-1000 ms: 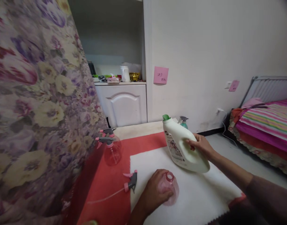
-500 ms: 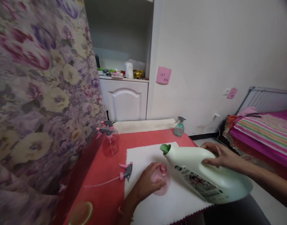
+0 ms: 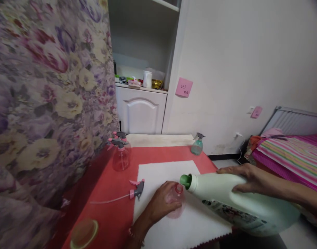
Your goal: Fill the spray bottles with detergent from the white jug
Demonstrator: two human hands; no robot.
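Note:
My left hand (image 3: 165, 204) is wrapped round a clear pink spray bottle (image 3: 179, 202) with its top off, which stands on a white cloth (image 3: 192, 228). With my right hand (image 3: 248, 178) I grip the handle of a big pale green jug (image 3: 220, 190), tilted to the left. Its green spout (image 3: 185, 180) is close to the bottle's open mouth, slightly above and to the right. No stream of liquid shows between them. To the left lies a grey and pink spray head (image 3: 137, 190), its thin tube stretching left over the red tabletop.
Two pink spray bottles (image 3: 120, 159) stand at the table's left side, and a green spray bottle (image 3: 197, 145) at its far right corner. A round, green-rimmed object (image 3: 84, 233) sits at the near left. Floral curtain (image 3: 44, 121) hangs on the left; a bed (image 3: 290, 145) is at right.
The jug has come down to a more level pose and shifted right in view, its spout now lower, near the bottle's mouth. My left hand still holds the bottle. The view has tilted slightly.

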